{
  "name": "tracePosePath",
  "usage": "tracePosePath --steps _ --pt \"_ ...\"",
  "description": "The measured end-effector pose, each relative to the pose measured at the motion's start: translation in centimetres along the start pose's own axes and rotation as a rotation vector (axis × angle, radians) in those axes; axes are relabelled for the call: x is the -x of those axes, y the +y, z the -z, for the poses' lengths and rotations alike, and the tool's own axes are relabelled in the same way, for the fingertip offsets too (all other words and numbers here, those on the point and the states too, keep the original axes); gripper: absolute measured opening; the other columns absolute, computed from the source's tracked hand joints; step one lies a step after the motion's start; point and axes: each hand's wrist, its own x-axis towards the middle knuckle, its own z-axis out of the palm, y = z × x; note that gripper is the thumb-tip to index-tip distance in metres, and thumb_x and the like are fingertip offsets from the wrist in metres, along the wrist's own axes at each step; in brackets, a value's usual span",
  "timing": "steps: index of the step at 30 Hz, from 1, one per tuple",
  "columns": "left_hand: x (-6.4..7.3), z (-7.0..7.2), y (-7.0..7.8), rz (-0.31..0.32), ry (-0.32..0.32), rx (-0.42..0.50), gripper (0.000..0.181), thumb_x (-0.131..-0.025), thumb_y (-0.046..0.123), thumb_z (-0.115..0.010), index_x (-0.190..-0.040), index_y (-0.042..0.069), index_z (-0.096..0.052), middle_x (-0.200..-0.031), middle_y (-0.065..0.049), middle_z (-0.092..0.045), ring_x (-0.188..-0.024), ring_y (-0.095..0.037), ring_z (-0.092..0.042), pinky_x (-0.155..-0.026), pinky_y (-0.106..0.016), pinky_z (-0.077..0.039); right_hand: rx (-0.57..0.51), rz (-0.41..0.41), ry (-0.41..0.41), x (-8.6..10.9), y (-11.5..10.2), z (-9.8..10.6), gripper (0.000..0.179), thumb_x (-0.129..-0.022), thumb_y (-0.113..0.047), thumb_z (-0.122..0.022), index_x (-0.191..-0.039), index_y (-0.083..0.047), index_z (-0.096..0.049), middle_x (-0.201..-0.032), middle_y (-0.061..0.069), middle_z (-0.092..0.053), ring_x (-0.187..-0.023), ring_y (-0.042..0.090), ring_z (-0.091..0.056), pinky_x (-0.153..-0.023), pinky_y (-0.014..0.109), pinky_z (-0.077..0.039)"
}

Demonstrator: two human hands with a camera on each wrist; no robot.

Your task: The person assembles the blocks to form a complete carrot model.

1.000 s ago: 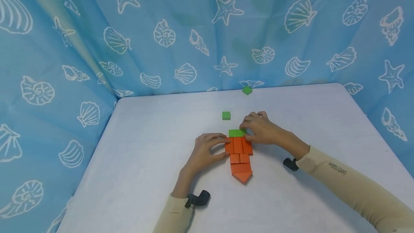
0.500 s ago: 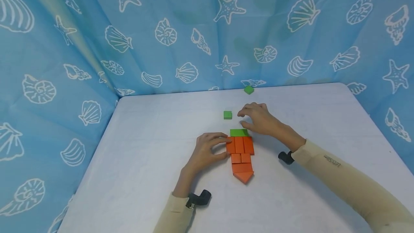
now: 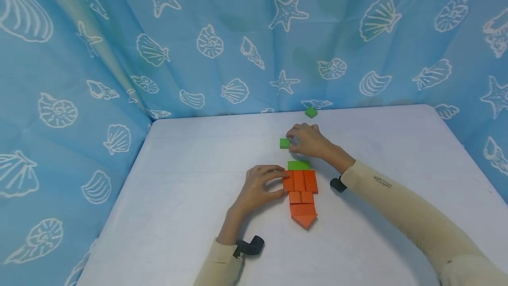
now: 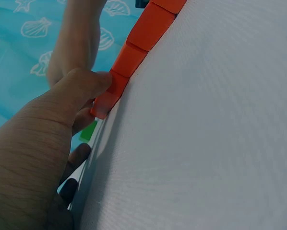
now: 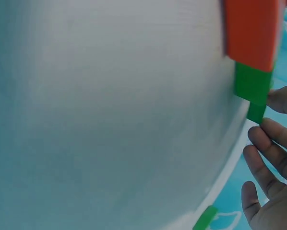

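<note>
My left hand (image 3: 255,186) holds the left side of the orange block (image 3: 288,182) at the left of an orange arrangement on the table, forefinger at its top end and thumb at its lower end. In the left wrist view, the thumb (image 4: 101,81) presses against orange. Farther back, my right hand (image 3: 307,139) pinches a small square green block (image 3: 284,143) at its right side. In the right wrist view, thumb and forefinger lie either side of that green block (image 5: 256,113); the other fingers are spread. A green rectangular block (image 3: 298,165) lies against the arrangement's top.
Another green block (image 3: 311,112) sits at the table's back edge. Smaller orange blocks (image 3: 301,197) and a pointed orange piece (image 3: 304,221) continue the arrangement toward the front. A blue shell-patterned curtain (image 3: 222,56) hangs behind the white table (image 3: 178,167).
My right hand has left the green rectangular block and moved back and left to the small square green block. The left hand stays at the orange block. The head view has shifted slightly.
</note>
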Motion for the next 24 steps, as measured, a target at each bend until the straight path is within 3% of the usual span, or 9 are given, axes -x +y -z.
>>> tracePosePath --steps 7,14,21,24 --pt "-0.3 0.0 0.7 -0.005 -0.007 0.000 0.039 -0.091 0.040 -0.072 -0.129 0.031 -0.068 -0.138 0.009 -0.057 -0.129 -0.014 -0.045 -0.111 -0.047 -0.029 0.024 0.041 -0.002 0.2 0.6 -0.4 0.035 -0.091 -0.019 -0.072 -0.125 -0.011 -0.069 -0.127 0.009 -0.063 -0.124 0.033 -0.049 -0.103 0.059 -0.031" --pt "-0.5 0.5 1.0 -0.001 -0.002 0.001 0.039 -0.090 0.038 -0.073 -0.128 0.029 -0.068 -0.137 0.007 -0.057 -0.129 -0.017 -0.045 -0.111 -0.049 -0.028 -0.068 0.132 -0.060 1.2 0.2 0.5 0.034 -0.090 -0.016 -0.071 -0.124 -0.012 -0.069 -0.126 0.007 -0.063 -0.125 0.031 -0.048 -0.108 0.063 -0.029" --pt "-0.3 0.4 0.8 -0.009 0.004 0.003 0.039 -0.092 0.039 -0.072 -0.129 0.028 -0.068 -0.136 0.006 -0.058 -0.128 -0.017 -0.046 -0.110 -0.049 -0.030 -0.114 0.151 -0.117 2.1 0.0 0.6 0.032 -0.090 -0.014 -0.069 -0.123 -0.012 -0.070 -0.121 0.004 -0.064 -0.120 0.027 -0.052 -0.103 0.050 -0.045" --pt "0.0 0.4 0.6 0.009 0.000 0.007 0.040 -0.091 0.040 -0.072 -0.129 0.029 -0.068 -0.136 0.006 -0.058 -0.128 -0.018 -0.046 -0.110 -0.049 -0.029 -0.129 0.180 -0.140 2.0 0.0 0.2 0.032 -0.091 -0.013 -0.067 -0.123 -0.012 -0.069 -0.121 0.003 -0.064 -0.119 0.026 -0.053 -0.102 0.048 -0.046"
